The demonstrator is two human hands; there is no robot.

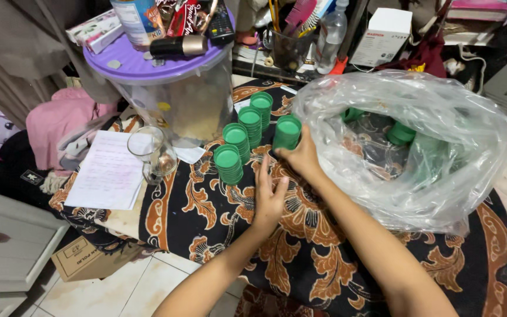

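Green caps: right hand (302, 157) pinches a short stack of caps (287, 132) upright on the bench (324, 258), its grip closed round the stack's near side. Left hand (269, 198), fingers spread and holding nothing, rests just behind it. Four finished stacks (243, 141) stand left of the grip; plastic bag (406, 147) with loose caps (401, 134) lies right. Judged step: stacking and lining up. Next move needs a steady release so the stack stays upright.

Boxes, a can and a bag around the table
White carton (381, 36) at the back right; blue-labelled can (138, 20) on the purple lid (142, 66); clear plastic bag (441, 152) on the right.
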